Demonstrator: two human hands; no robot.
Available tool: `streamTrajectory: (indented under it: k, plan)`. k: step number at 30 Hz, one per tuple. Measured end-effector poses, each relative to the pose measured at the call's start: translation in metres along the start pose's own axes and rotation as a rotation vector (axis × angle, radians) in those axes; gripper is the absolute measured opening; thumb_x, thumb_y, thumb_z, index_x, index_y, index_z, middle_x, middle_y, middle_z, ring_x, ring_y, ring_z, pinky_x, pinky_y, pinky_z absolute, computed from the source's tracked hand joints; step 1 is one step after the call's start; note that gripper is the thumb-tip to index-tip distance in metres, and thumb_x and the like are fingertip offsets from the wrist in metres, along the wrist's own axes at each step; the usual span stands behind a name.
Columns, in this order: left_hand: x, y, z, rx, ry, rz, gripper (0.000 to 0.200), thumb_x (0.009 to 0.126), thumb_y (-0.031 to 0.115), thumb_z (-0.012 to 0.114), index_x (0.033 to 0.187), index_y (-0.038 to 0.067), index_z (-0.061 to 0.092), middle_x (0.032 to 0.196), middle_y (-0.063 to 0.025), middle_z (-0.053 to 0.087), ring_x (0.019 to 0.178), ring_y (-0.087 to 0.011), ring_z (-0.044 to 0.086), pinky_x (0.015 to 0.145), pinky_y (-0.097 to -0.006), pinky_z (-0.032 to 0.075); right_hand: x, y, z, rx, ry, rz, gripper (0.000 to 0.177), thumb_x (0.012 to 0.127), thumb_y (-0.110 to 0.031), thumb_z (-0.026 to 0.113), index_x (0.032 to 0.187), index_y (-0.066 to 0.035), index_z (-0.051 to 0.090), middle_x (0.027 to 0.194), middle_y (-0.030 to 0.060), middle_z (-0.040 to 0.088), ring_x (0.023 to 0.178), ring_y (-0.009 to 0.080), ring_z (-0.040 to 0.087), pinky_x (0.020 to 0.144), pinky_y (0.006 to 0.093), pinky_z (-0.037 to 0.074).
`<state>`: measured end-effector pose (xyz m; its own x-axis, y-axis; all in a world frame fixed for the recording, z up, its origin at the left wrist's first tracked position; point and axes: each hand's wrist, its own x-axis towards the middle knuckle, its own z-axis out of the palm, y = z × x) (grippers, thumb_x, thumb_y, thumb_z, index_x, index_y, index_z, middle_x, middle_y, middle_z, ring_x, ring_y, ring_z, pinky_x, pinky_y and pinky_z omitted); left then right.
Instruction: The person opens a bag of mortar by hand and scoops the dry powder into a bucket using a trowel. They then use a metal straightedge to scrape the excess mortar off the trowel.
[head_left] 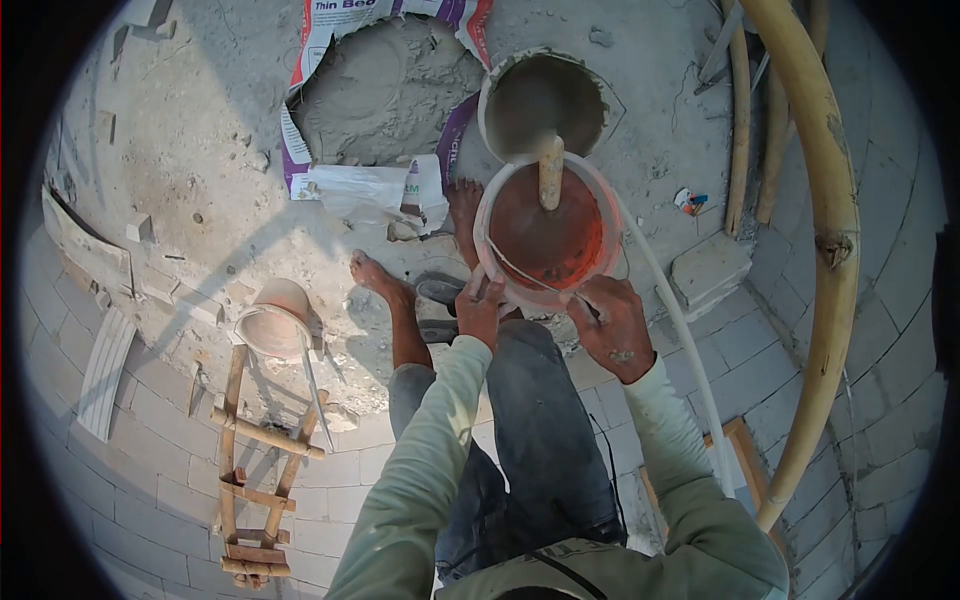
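While it sits low in front of the person's legs, an orange bucket (535,245) is gripped at its near rim by both bare hands. The left hand (480,310) has a grip pressed together over the rim's left side. The right hand (612,325) pinches the rim's right side the same way, fingers curled inward. I cannot tell whether the bucket rests on the ground or hangs from the hands. A wooden stick (551,172) stands upright inside, leaning at the far rim, and the inside looks wet and reddish. It seems likely to be heavy for its size and to slop if tilted. The plastic wall looks smeared with mortar, so probably slick, and a thin rim like this may flex under load. Two holds on opposite sides, as now, look like the safest place to take it. Just beyond and touching it lies a grey pan (545,100) coated in mortar. Left of that, a torn bag (345,190) gapes open on grey powder. One bare foot (375,275) is planted on the dusty floor (200,150) near the bucket. A white hose (680,320) curves past on the right, with bamboo poles (830,230) beyond. Well apart on the left are a smaller bucket (275,315) and a little wooden ladder (255,470).
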<state>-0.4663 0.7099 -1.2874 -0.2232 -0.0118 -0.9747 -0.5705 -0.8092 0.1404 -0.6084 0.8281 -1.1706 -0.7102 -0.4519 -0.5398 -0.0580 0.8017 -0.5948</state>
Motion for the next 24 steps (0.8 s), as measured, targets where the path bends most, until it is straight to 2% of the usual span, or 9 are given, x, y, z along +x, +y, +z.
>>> streamTrajectory:
  k: [9, 11, 14, 18, 21, 23, 24]
  plan:
    - [0.007, -0.001, 0.008, 0.058, -0.020, 0.026, 0.048, 0.088, 0.027, 0.066, 0.126, 0.003, 0.049, 0.107, -0.0090, 0.061, 0.089, -0.0198, 0.065, 0.074, -0.0306, 0.056, 0.018, 0.003, -0.004, -0.009, -0.010, -0.022, 0.010, 0.079, -0.008, 0.066, 0.076, -0.001, 0.059, 0.069, 0.0115, 0.057, 0.069, 0.0300, 0.058, 0.069, 0.0406, 0.042]
    - [0.007, 0.001, 0.011, 0.052, -0.002, 0.010, 0.046, 0.089, 0.025, 0.066, 0.128, 0.005, 0.051, 0.094, -0.0042, 0.060, 0.084, -0.0160, 0.062, 0.071, -0.0312, 0.055, 0.020, 0.003, -0.006, -0.024, -0.030, -0.002, 0.010, 0.079, -0.008, 0.067, 0.076, -0.001, 0.059, 0.068, 0.0113, 0.057, 0.068, 0.0300, 0.058, 0.068, 0.0405, 0.042]
    - [0.007, 0.002, 0.016, 0.019, 0.014, -0.005, 0.044, 0.089, 0.025, 0.066, 0.125, 0.005, 0.053, 0.091, -0.0032, 0.062, 0.081, -0.0136, 0.061, 0.069, -0.0296, 0.054, 0.022, 0.003, -0.009, -0.035, -0.051, 0.030, 0.011, 0.078, -0.007, 0.067, 0.075, -0.001, 0.059, 0.068, 0.0109, 0.056, 0.068, 0.0300, 0.057, 0.068, 0.0405, 0.042]
    - [0.009, -0.003, 0.018, 0.003, 0.015, 0.019, 0.041, 0.088, 0.025, 0.067, 0.122, 0.004, 0.054, 0.090, -0.0025, 0.062, 0.080, -0.0110, 0.060, 0.068, -0.0288, 0.054, 0.024, 0.006, -0.009, -0.006, -0.004, 0.012, 0.012, 0.078, -0.007, 0.068, 0.075, 0.000, 0.059, 0.067, 0.0108, 0.056, 0.067, 0.0302, 0.057, 0.068, 0.0402, 0.041]
    - [0.009, -0.002, 0.018, 0.019, -0.005, -0.004, 0.043, 0.089, 0.025, 0.066, 0.124, 0.004, 0.052, 0.098, -0.0056, 0.061, 0.083, -0.0157, 0.064, 0.072, -0.0322, 0.057, 0.028, 0.004, -0.012, -0.021, -0.049, 0.037, 0.011, 0.078, -0.007, 0.068, 0.076, 0.000, 0.060, 0.067, 0.0112, 0.056, 0.067, 0.0304, 0.057, 0.067, 0.0401, 0.041]
    - [0.008, -0.001, 0.021, 0.036, 0.017, 0.025, 0.041, 0.088, 0.025, 0.067, 0.120, 0.002, 0.054, 0.091, -0.0038, 0.063, 0.077, -0.0096, 0.059, 0.063, -0.0270, 0.054, 0.030, 0.001, -0.014, -0.029, -0.056, 0.037, 0.011, 0.078, -0.007, 0.068, 0.076, 0.000, 0.060, 0.067, 0.0114, 0.056, 0.066, 0.0303, 0.057, 0.067, 0.0400, 0.041]
    - [0.007, -0.001, 0.022, 0.035, 0.018, 0.021, 0.041, 0.088, 0.025, 0.067, 0.120, 0.002, 0.054, 0.091, -0.0038, 0.063, 0.077, -0.0096, 0.059, 0.063, -0.0270, 0.054, 0.031, 0.001, -0.015, -0.035, -0.054, 0.035, 0.011, 0.078, -0.007, 0.068, 0.076, 0.000, 0.060, 0.067, 0.0115, 0.056, 0.066, 0.0303, 0.057, 0.067, 0.0400, 0.041]
